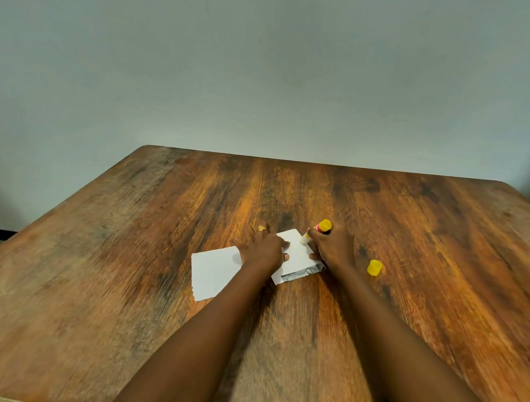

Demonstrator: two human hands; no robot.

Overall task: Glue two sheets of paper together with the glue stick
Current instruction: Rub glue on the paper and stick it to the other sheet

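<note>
Two white sheets lie mid-table. One sheet (297, 255) sits between my hands, with a printed strip showing at its near edge. The other sheet (212, 273) lies to its left, with a ragged near-left edge. My left hand (261, 248), wearing a gold ring, presses flat with fingers spread across the seam between both sheets. My right hand (333, 247) grips the glue stick (317, 230), which is tilted, yellow base up, with its white tip touching the far right edge of the right sheet. The stick's yellow cap (374, 267) lies off to the right.
The wooden table (278, 330) stretches around the sheets and ends at a far edge against a pale grey wall (268, 73). Its left edge runs diagonally toward me. A dark baseboard strip shows at the far left.
</note>
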